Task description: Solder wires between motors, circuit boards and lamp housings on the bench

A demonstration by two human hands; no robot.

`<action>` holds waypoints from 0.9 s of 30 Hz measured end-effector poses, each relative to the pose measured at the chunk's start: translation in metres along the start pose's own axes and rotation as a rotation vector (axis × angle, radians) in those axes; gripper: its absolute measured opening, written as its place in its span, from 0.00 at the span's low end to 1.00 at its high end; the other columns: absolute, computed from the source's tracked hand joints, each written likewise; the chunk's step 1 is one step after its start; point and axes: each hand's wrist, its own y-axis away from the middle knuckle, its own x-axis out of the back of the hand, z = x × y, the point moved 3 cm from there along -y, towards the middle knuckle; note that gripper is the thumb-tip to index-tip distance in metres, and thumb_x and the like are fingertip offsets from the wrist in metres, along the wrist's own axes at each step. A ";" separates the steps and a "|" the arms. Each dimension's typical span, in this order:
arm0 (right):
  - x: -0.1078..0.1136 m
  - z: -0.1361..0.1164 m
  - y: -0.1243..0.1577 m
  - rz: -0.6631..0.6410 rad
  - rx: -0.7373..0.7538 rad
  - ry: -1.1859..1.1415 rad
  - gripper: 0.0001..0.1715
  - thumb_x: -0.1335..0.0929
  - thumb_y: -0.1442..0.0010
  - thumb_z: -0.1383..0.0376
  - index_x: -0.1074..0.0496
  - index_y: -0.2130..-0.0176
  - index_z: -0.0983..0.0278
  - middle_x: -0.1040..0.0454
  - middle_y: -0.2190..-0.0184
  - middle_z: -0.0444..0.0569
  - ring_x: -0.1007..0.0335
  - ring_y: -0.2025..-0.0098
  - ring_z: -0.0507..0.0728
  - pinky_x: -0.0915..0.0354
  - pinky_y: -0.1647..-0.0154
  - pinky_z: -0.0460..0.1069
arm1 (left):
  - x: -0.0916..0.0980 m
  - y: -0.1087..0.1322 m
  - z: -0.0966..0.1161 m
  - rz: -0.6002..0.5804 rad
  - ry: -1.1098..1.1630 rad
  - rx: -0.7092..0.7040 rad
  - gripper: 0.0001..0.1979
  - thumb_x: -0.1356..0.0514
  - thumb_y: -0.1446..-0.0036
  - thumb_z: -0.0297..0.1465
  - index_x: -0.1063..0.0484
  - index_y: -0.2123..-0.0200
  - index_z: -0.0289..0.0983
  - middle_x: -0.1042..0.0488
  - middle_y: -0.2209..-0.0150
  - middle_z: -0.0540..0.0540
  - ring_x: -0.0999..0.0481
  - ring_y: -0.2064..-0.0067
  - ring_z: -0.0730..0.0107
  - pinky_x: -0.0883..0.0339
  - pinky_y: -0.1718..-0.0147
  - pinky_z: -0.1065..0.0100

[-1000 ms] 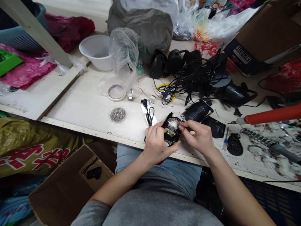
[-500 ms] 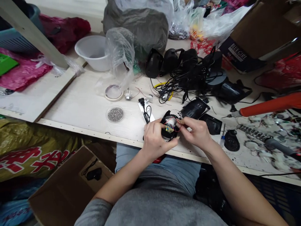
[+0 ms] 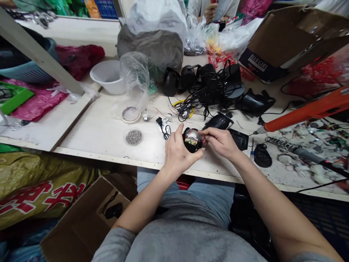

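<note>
My left hand (image 3: 177, 150) is wrapped round a black plastic housing (image 3: 192, 145), thumb along its near edge. Inside the housing show a shiny silver round part (image 3: 194, 134) and a small yellowish circuit board (image 3: 191, 141). At its right side, the fingertips of my right hand (image 3: 219, 141) pinch a thin red wire (image 3: 203, 136). Just behind and to the left, a black plug with its cord (image 3: 163, 127) lies on the bench. Right of my right hand are black plastic shells (image 3: 238, 139) and a blue-tipped screwdriver (image 3: 252, 153).
A dish of small screws (image 3: 133, 137) and a tape roll (image 3: 131, 114) stand left. Black housings with tangled cords (image 3: 209, 85) fill the back. An orange-handled tool (image 3: 305, 111) reaches in from the right, above small motors. Beyond the bench, another person's hand (image 3: 210, 12) shows.
The view has tilted up, bringing the far bench and another person's hand into sight. The housing is turned in my left hand, whose index finger is now raised; my right hand stays at the wire.
</note>
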 end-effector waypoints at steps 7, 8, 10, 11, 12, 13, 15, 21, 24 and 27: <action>0.002 0.005 0.004 0.031 -0.043 -0.053 0.15 0.38 0.41 0.70 0.23 0.61 0.63 0.21 0.73 0.43 0.27 0.75 0.52 0.31 0.70 0.47 | -0.005 0.002 0.005 0.018 -0.032 -0.038 0.48 0.27 0.57 0.41 0.42 0.36 0.34 0.25 0.50 0.35 0.22 0.52 0.48 0.28 0.51 0.50; 0.002 0.005 0.005 0.032 -0.040 -0.042 0.15 0.38 0.41 0.70 0.23 0.61 0.63 0.21 0.73 0.43 0.27 0.75 0.52 0.31 0.70 0.47 | -0.005 0.003 0.005 0.014 -0.032 -0.040 0.49 0.27 0.57 0.42 0.42 0.35 0.34 0.25 0.50 0.35 0.22 0.52 0.48 0.28 0.51 0.50; 0.002 0.004 0.006 0.043 -0.018 0.008 0.14 0.37 0.40 0.70 0.23 0.61 0.63 0.21 0.72 0.44 0.26 0.74 0.52 0.32 0.70 0.47 | -0.006 0.005 0.006 0.007 -0.036 -0.039 0.50 0.26 0.58 0.41 0.42 0.35 0.34 0.25 0.50 0.36 0.22 0.53 0.49 0.28 0.51 0.51; 0.002 0.003 0.007 0.053 -0.003 0.043 0.12 0.37 0.40 0.69 0.23 0.61 0.63 0.20 0.72 0.44 0.26 0.74 0.52 0.32 0.70 0.47 | -0.006 0.006 0.006 0.003 -0.041 -0.037 0.50 0.26 0.58 0.41 0.43 0.35 0.35 0.24 0.51 0.37 0.22 0.53 0.50 0.28 0.52 0.51; 0.001 0.003 0.008 0.065 0.014 0.082 0.10 0.35 0.39 0.68 0.23 0.62 0.63 0.20 0.71 0.45 0.26 0.73 0.53 0.32 0.70 0.47 | -0.006 0.007 0.006 -0.001 -0.047 -0.034 0.50 0.26 0.58 0.41 0.43 0.34 0.35 0.24 0.52 0.38 0.22 0.54 0.50 0.28 0.52 0.52; 0.000 0.002 0.010 0.079 0.032 0.122 0.08 0.34 0.38 0.67 0.24 0.63 0.63 0.20 0.70 0.45 0.25 0.72 0.53 0.32 0.70 0.47 | -0.006 0.009 0.006 -0.006 -0.053 -0.033 0.50 0.25 0.58 0.41 0.42 0.34 0.35 0.25 0.53 0.38 0.22 0.54 0.51 0.28 0.53 0.52; -0.002 0.001 0.013 0.098 0.078 0.188 0.06 0.34 0.37 0.66 0.26 0.64 0.62 0.20 0.70 0.46 0.25 0.71 0.54 0.32 0.70 0.47 | -0.008 0.013 0.006 -0.024 -0.068 -0.037 0.50 0.25 0.58 0.42 0.42 0.34 0.35 0.25 0.55 0.40 0.22 0.55 0.51 0.28 0.54 0.53; -0.006 -0.002 0.021 0.077 0.249 0.347 0.09 0.38 0.32 0.68 0.29 0.62 0.63 0.24 0.70 0.48 0.27 0.71 0.54 0.34 0.71 0.48 | -0.013 0.017 0.004 -0.128 -0.091 -0.060 0.47 0.26 0.57 0.41 0.37 0.35 0.37 0.30 0.59 0.45 0.24 0.59 0.56 0.27 0.58 0.57; -0.006 -0.005 0.020 0.061 0.295 0.411 0.10 0.40 0.30 0.68 0.32 0.63 0.62 0.26 0.71 0.47 0.30 0.72 0.53 0.37 0.73 0.47 | -0.012 0.013 0.002 -0.177 -0.069 -0.057 0.42 0.27 0.57 0.42 0.32 0.38 0.38 0.32 0.59 0.46 0.24 0.60 0.59 0.26 0.60 0.59; -0.006 -0.006 0.017 0.053 0.297 0.434 0.09 0.40 0.31 0.69 0.34 0.63 0.62 0.26 0.71 0.46 0.31 0.72 0.53 0.38 0.73 0.47 | -0.010 0.007 0.002 -0.197 -0.044 -0.025 0.40 0.26 0.59 0.42 0.29 0.41 0.39 0.31 0.59 0.46 0.23 0.61 0.59 0.25 0.59 0.59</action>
